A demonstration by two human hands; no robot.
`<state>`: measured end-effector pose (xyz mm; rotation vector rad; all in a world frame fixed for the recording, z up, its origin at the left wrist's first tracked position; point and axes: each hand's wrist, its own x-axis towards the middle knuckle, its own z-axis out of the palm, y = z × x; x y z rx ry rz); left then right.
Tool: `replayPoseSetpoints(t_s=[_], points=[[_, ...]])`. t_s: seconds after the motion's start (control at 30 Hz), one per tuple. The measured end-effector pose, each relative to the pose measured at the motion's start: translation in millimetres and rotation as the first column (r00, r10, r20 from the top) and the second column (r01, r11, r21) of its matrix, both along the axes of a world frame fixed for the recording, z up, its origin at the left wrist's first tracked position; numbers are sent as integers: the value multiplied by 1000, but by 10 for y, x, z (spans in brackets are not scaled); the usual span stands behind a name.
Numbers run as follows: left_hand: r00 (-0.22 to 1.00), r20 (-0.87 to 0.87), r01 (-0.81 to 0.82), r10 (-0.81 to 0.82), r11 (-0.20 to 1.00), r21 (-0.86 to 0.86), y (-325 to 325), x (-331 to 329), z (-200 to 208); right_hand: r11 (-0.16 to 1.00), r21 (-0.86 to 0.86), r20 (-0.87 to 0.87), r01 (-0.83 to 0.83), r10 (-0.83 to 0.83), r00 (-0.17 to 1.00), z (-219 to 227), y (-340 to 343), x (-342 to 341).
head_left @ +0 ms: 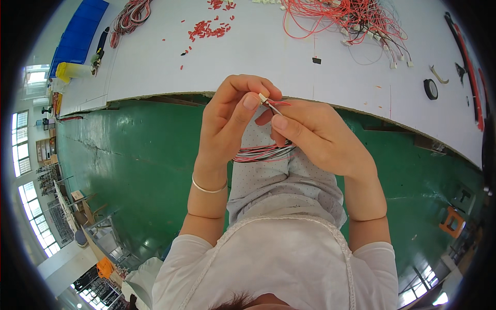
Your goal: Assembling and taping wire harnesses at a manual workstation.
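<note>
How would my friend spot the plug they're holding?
Start at the white table; in front, the left hand and right hand are close together. The left one pinches a tiny cream plug. It's the short, blocky piece, while the wires beside it are thin.

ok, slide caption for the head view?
Left hand pinches a cream connector, right hand its wires, by the white table.

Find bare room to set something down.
Bare: the white tabletop between the scattered small red pieces and the tangled red wires, and on the near side of the coiled red, black and white wire bundle. Crowded: under that tangle, and beside the blue plastic bin.
</note>
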<state>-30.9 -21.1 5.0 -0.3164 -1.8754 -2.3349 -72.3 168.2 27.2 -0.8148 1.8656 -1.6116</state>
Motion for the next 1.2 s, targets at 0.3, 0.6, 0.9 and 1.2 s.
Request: replayPoseSetpoints(t_s=[0.3,0.6,0.9,1.2], points=[[998,-57,-3,0,998,-66,-30,-4,-5,1000,7,16,17,-18,1000,-17,-9,5],[997,-72,19,-36,974,-227,-59,-9,25,999,36,25,28,-29,999,16,13,-6],[995,-91,29,-51,974,-225,-2,-11,24,998,56,-30,27,-25,999,-22,8,-9],[999,-11,48,-50,993,-109,-96,-34,14,989,90,-12,121,-121,993,129,-54,16]])
